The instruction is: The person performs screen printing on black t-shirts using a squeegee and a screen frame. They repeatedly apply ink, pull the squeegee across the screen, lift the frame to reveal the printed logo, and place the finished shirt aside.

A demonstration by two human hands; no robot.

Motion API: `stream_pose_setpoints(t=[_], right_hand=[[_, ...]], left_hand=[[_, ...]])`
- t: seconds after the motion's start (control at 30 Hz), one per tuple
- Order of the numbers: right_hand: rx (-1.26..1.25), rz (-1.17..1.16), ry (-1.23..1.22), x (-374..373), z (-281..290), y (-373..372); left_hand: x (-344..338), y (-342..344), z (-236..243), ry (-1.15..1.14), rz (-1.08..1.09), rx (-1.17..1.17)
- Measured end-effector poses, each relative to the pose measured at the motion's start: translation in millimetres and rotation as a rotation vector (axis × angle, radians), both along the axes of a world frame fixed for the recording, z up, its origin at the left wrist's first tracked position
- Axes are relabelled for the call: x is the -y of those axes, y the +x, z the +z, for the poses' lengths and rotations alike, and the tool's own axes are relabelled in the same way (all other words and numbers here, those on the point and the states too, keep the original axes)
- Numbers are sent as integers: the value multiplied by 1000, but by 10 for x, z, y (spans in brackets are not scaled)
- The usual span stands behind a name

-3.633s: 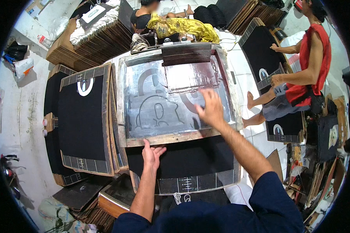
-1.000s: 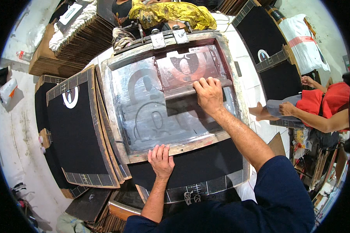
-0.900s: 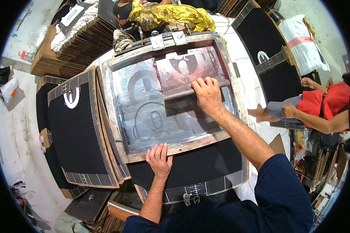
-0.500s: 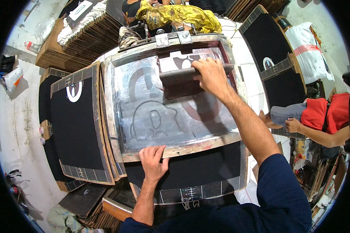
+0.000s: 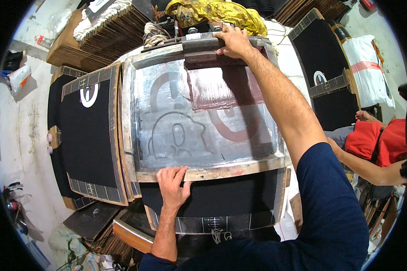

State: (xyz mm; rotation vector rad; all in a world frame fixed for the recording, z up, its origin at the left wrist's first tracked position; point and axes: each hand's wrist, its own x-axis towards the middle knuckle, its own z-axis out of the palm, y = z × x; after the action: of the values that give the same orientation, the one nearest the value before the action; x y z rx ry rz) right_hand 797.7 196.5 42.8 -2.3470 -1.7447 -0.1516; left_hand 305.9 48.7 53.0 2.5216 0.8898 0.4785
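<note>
My right hand (image 5: 235, 43) is closed around the top of a wide, dark squeegee (image 5: 200, 47) at the far end of a screen printing frame (image 5: 208, 173). A dark red ink patch (image 5: 215, 90) spreads over the grey mesh from the squeegee's lower edge. Outlined shapes, a rounded figure and thick curves, show in the mesh (image 5: 181, 135). At the frame's near wooden bar, my left hand (image 5: 172, 185) is closed over the edge, fingers on top, thumb lower. Beneath the frame lies black fabric (image 5: 226, 196) on a board with ruled marks.
On the left, black fabric panels (image 5: 99, 140) with a white curved print lie on boards. More printed panels (image 5: 323, 54) stand at the right. Another person's arm (image 5: 371, 169) reaches in beside a red garment. A yellow cloth (image 5: 212, 16) and stacked boards (image 5: 117, 36) are behind the frame.
My right hand has pushed the squeegee away from me to the far end, leaving a red ink layer behind it. My left hand stays on the near bar. The other person's hands moved apart.
</note>
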Motion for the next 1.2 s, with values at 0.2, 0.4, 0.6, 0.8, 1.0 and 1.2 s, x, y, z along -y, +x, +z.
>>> stream_pose_setpoints(t=[0.2,0.4,0.6,0.8,1.0,1.2], right_hand=[[-146,-107,606,1195,156,-921],[-281,-108,266,2946,732,-2481],[144,-72,577,2407,2126,-2005],[122,-305,492,1675,3214,-1129],[134,-355,416,1138,3762,-647],[81,-340,438,997,3994,-902]], left_hand=[[4,-13,-27,-5,0,13],[-141,135,770,53,-100,-27],[-683,161,2142,522,-83,144],[-1579,-699,1179,566,437,578],[-1213,-2601,-1120,-32,615,-520],[-674,-3658,-1687,34,760,-587]])
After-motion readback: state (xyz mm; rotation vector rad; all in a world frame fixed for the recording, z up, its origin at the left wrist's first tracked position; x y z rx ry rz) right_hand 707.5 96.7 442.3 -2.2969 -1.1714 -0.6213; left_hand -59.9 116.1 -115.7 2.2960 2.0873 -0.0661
